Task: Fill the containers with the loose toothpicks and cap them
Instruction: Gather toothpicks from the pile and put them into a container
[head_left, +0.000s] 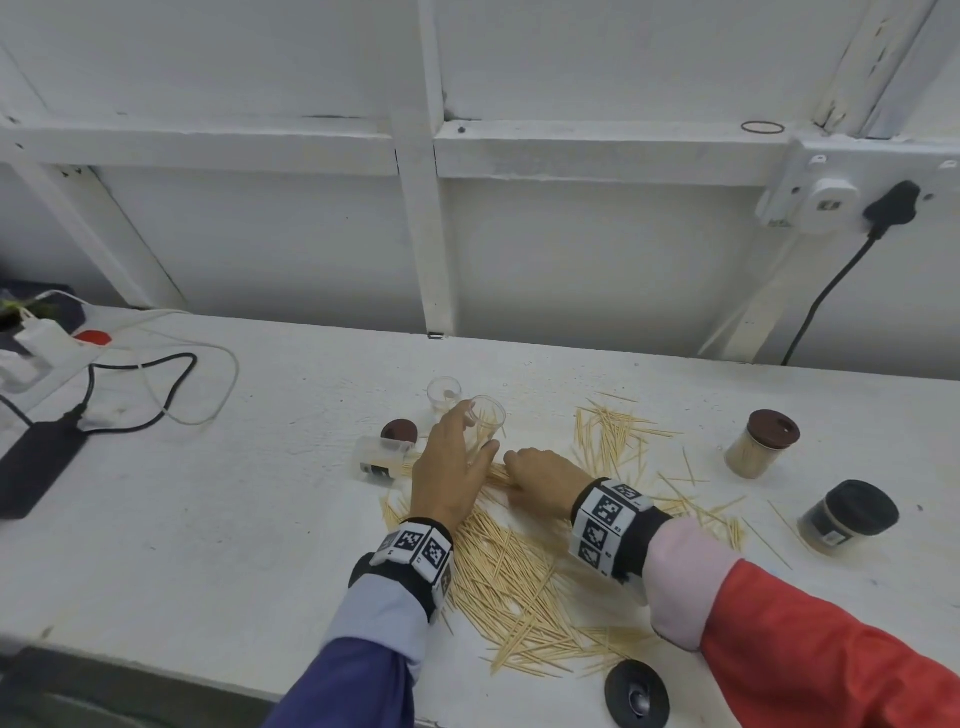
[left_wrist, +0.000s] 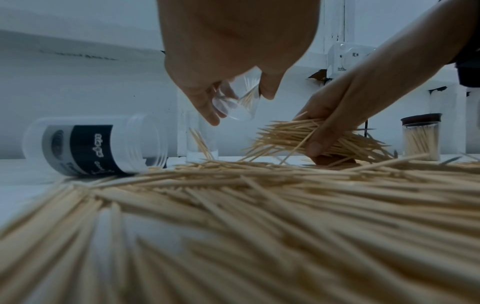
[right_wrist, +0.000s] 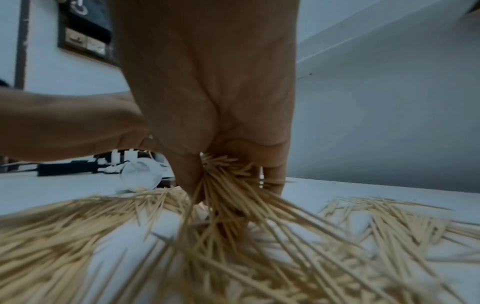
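Observation:
My left hand (head_left: 460, 441) holds a small clear container (head_left: 488, 418) tilted just above the table, with a few toothpicks inside; the left wrist view shows it too (left_wrist: 237, 106). Right beside it my right hand (head_left: 527, 467) grips a bundle of toothpicks (left_wrist: 293, 135) lifted off the loose toothpick pile (head_left: 519, 587). The right wrist view has thumb and fingers closed round the bundle (right_wrist: 228, 181). A second clear container (head_left: 444, 392) stands upright behind. A labelled container (head_left: 379, 457) lies on its side by a brown cap (head_left: 399, 431).
A filled jar with a brown lid (head_left: 761, 449) and one with a black lid (head_left: 847, 514) stand at the right. A loose black lid (head_left: 636, 693) lies near the front edge. A power strip and cables (head_left: 140, 384) sit at the left; a white wall is behind.

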